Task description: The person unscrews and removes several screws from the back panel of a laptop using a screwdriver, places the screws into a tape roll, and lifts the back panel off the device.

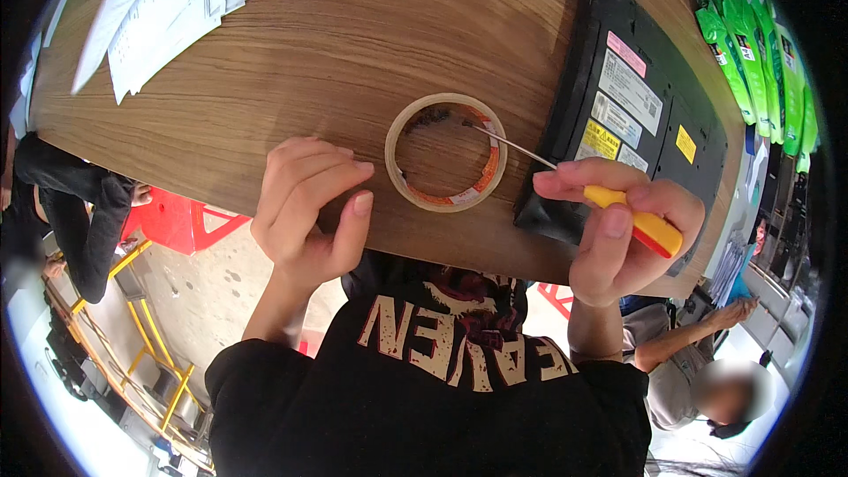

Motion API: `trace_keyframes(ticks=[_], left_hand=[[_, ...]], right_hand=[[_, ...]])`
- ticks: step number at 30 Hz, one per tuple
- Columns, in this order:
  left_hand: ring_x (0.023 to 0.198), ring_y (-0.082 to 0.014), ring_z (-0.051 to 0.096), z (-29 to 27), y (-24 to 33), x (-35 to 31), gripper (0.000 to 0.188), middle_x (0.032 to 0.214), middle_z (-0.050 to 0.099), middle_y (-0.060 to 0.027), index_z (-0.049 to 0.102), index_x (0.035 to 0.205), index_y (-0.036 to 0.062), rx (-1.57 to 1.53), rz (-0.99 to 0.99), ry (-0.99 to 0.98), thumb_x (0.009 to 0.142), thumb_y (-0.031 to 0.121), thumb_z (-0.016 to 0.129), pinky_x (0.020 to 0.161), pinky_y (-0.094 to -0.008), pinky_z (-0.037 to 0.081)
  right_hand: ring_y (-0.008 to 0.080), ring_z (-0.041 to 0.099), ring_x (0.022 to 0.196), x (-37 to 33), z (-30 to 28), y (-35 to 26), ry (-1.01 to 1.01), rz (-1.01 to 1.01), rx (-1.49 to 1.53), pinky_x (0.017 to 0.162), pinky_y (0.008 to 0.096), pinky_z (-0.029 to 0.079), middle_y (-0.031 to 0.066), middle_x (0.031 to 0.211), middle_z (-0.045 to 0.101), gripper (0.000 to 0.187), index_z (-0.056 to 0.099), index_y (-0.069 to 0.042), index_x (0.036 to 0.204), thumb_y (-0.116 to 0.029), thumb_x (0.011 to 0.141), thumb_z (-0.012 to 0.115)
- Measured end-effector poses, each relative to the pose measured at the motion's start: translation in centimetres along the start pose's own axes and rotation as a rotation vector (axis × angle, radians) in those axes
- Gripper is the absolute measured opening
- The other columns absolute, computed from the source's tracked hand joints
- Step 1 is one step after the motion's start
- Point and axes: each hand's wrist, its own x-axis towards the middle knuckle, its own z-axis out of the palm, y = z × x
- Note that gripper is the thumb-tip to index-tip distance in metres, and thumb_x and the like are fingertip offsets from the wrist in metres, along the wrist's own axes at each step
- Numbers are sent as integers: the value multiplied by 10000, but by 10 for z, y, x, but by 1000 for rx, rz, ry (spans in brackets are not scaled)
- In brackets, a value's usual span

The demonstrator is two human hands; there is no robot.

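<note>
My right hand is closed around a screwdriver with a yellow and red handle. Its thin metal shaft points up and left, and the tip is over the inside of a tape roll lying flat on the table. Small dark bits, perhaps screws, sit inside the ring near its far left wall; they are too small to be sure of. Just left of the roll, my left hand is raised at the table's near edge, fingers curved, thumb apart, with nothing in it.
A black flat device with several labels lies to the right, close to my right hand. Loose papers rest on the wooden table at the far left. Green packages stand at far right. A red stool and other people are nearby.
</note>
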Motion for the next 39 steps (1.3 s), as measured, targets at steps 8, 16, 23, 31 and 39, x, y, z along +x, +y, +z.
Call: trace_keyframes(ticks=[8,16,23,31,39], left_hand=[[717,-215,542,6,37,23,292,821,607,-73,668,888,48,-67,-93,-137,606,23,740,636,-310,434],[782,-207,541,31,58,33,290,878,603,-80,670,914,38,-135,-34,-272,631,54,733,700,-296,422],[725,-203,531,46,70,32,184,778,613,-76,672,847,21,-255,59,-287,663,18,685,682,-308,409],[711,-206,529,57,85,35,113,767,616,-81,673,788,5,-290,60,-354,677,28,670,679,-316,407],[714,-205,529,66,91,36,131,772,616,-72,678,798,12,-267,111,-408,668,24,678,677,-312,404]], right_hand=[[324,628,558,-14,-6,-32,298,138,105,492,346,564,281,805,592,221,298,-67,1022,-210,921,434],[318,605,522,-34,-24,-50,516,143,409,452,370,549,253,800,583,201,318,-81,1012,-253,949,400],[314,599,524,-56,-37,-54,615,157,497,453,375,549,240,814,572,202,323,-91,1043,-261,953,385],[317,599,516,-69,-52,-60,658,107,546,450,374,553,241,799,567,214,317,-82,1042,-259,945,388],[310,594,511,-78,-66,-59,666,110,488,438,357,548,255,786,560,239,292,-64,1033,-266,944,382]])
